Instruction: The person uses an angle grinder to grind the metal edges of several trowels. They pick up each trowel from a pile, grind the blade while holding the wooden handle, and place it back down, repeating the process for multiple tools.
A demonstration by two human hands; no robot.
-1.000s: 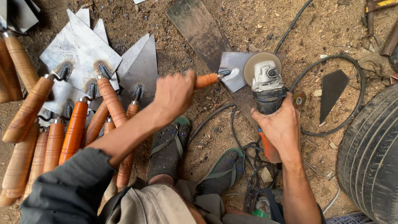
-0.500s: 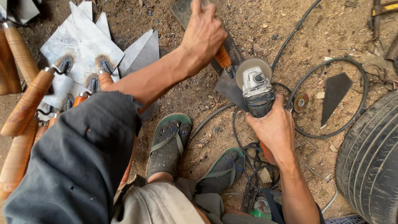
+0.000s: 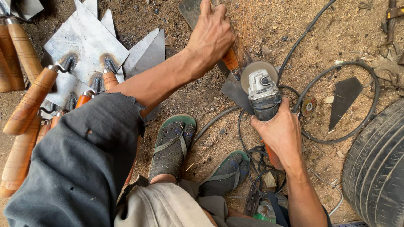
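Two hands clenched, left hand (image 3: 212, 35) gripping trowel handle (image 3: 230, 59), right hand (image 3: 281, 132) grasping angle grinder (image 3: 263, 90)

Bare, sawdust-strewn dirt ground (image 3: 336, 29) carries everything. On it lie a heap of wooden-handled steel trowels (image 3: 84, 54), looping black cable (image 3: 370, 101), a dark triangular metal blade (image 3: 343, 98) and a black rubber tyre (image 3: 378, 168).

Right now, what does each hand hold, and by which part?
The left hand grips a trowel by its orange wooden handle. The right hand grips an angle grinder by its body, behind the disc.
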